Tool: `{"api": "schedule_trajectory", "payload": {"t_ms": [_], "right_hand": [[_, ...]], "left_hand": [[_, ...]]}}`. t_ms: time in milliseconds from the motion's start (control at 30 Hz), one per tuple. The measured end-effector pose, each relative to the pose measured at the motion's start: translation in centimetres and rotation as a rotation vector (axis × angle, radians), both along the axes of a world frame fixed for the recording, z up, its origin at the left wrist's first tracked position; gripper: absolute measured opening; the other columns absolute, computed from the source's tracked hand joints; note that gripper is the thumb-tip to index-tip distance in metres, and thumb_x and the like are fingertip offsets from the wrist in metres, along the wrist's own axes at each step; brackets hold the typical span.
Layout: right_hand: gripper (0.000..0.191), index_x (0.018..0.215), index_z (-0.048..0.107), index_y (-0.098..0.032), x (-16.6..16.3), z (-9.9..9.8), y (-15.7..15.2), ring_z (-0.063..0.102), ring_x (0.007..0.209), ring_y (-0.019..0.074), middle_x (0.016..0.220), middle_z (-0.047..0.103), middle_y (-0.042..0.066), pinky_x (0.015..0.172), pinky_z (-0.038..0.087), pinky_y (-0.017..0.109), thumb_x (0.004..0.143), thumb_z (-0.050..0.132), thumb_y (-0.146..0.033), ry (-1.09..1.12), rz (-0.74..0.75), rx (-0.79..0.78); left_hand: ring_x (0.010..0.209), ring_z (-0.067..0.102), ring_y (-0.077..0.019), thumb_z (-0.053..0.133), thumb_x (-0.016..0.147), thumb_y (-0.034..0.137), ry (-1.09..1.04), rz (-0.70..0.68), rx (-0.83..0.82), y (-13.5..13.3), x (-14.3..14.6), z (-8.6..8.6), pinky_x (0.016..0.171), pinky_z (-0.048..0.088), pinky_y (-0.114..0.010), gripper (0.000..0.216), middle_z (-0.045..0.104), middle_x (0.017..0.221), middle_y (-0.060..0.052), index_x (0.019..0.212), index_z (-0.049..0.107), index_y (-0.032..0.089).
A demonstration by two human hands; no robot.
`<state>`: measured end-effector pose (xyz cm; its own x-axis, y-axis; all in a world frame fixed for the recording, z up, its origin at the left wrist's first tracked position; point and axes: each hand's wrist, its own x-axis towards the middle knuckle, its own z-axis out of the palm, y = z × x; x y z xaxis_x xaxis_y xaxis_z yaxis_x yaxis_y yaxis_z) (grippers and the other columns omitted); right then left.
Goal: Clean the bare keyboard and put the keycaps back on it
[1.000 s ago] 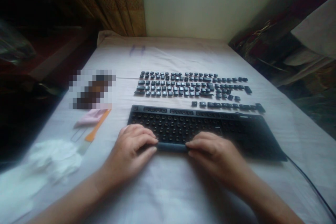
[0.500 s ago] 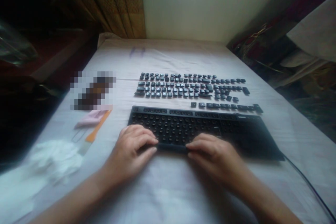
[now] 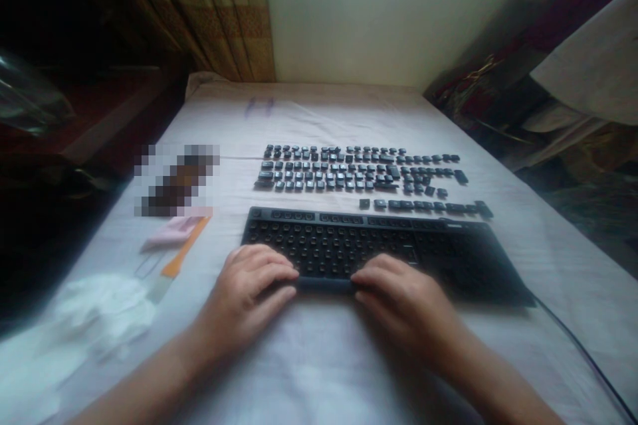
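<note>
A black keyboard with its keycaps off lies across the white sheet, its bare key sockets facing up. My left hand is closed at its front edge, with thumb below and fingers on top. My right hand pinches the same edge further right. Between both sets of fingertips a smooth dark strip shows along the front; whether it is a separate part, I cannot tell. Behind the keyboard, loose black keycaps lie in rows, with a shorter row closer to it.
To the left lie an orange-handled brush, a pink cloth or packet, a thin wire loop and crumpled white cloth. A blurred-out item sits behind them. The keyboard's cable runs off at the right.
The view has tilted up slightly, so the far things sit a little lower. Both hands stay at the keyboard's front edge with hardly any movement.
</note>
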<state>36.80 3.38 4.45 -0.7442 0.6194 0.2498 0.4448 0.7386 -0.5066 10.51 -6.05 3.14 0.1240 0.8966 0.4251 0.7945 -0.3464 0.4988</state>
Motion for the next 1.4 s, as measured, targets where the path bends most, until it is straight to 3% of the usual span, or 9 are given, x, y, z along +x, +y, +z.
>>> {"api": "schedule_trajectory", "payload": {"t_ms": [167,700,800,1033,1233,1400], "right_hand": [[0.021,0.096,0.073,-0.018,0.0,-0.2,-0.1,0.071,0.077,0.0203,0.089,0.073,0.008,0.066,0.058,0.031,0.085,0.058,-0.008,0.024,0.009,0.032],[0.027,0.099,0.076,-0.022,-0.1,-0.3,0.2,0.069,0.072,0.0149,0.088,0.072,0.006,0.062,0.055,0.024,0.088,0.057,-0.009,0.008,0.054,0.027],[0.028,0.100,0.075,-0.020,-0.3,-0.1,-0.3,0.068,0.075,0.0166,0.090,0.072,0.007,0.064,0.055,0.026,0.088,0.053,-0.008,-0.009,0.022,0.096],[0.031,0.114,0.073,-0.027,-1.2,-0.4,-2.0,0.063,0.102,0.0260,0.111,0.072,0.012,0.080,0.052,0.037,0.092,0.057,-0.013,-0.049,-0.004,0.445],[0.029,0.114,0.073,-0.022,-1.4,-0.9,-2.1,0.061,0.099,0.0239,0.106,0.073,0.010,0.081,0.048,0.035,0.095,0.055,-0.010,-0.053,0.035,0.487],[0.025,0.109,0.073,-0.021,-1.7,-1.0,-1.5,0.064,0.084,0.0212,0.094,0.075,0.007,0.070,0.047,0.033,0.098,0.053,-0.014,0.030,0.066,0.448]], "left_hand": [[0.093,0.066,-0.0156,0.065,0.090,0.025,-0.005,-0.015,0.019,-0.1,0.0,0.0,0.087,0.048,-0.034,0.014,0.074,0.093,0.002,0.103,0.068,0.027],[0.094,0.063,-0.0162,0.064,0.089,0.021,0.055,-0.022,0.004,-0.1,0.1,-0.2,0.089,0.044,-0.035,0.019,0.074,0.095,0.002,0.105,0.069,0.030],[0.095,0.063,-0.0167,0.064,0.089,0.021,0.057,-0.008,-0.009,-0.1,0.1,-0.2,0.089,0.044,-0.036,0.020,0.074,0.096,0.002,0.106,0.069,0.030],[0.094,0.062,-0.0166,0.065,0.088,0.020,0.056,-0.012,0.009,-0.2,0.1,-0.3,0.089,0.044,-0.035,0.020,0.073,0.096,0.002,0.106,0.068,0.028],[0.094,0.062,-0.0159,0.065,0.089,0.021,0.058,-0.011,0.007,-0.1,0.2,-0.4,0.089,0.043,-0.035,0.019,0.073,0.095,0.002,0.106,0.068,0.028],[0.093,0.062,-0.0159,0.064,0.089,0.020,0.066,-0.013,0.038,-0.1,0.1,-0.3,0.089,0.043,-0.034,0.018,0.073,0.095,0.002,0.105,0.067,0.027]]}}
